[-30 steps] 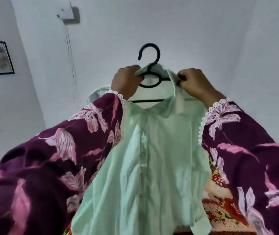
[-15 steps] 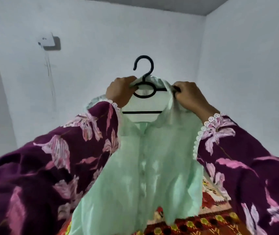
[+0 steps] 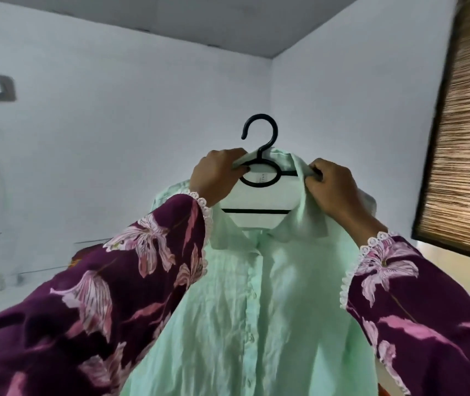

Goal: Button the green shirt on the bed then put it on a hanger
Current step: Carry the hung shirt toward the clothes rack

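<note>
Hanging is the step in hand: the buttoned green shirt [image 3: 256, 310] sits on the black hanger [image 3: 259, 167]. Left hand [image 3: 216, 174] pinches hanger and collar; right hand [image 3: 331, 190] grips the other shoulder. Next, probably smoothing the collar.

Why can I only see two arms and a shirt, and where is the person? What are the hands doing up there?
The camera sits on the person's head, so you see what they see: only their arms in purple flowered sleeves, reaching up in front of them. There is just this one view, tilted up toward white walls and a bamboo window blind, so no bed or table surface shows here.

The left hand and the right hand are both holding up a black hanger with a light green shirt draped on it. The left hand grips the hanger and collar near the hook. The right hand pinches the collar over the hanger's other side. The shirt's front looks buttoned down the middle, and it hangs freely below the hands.
</note>
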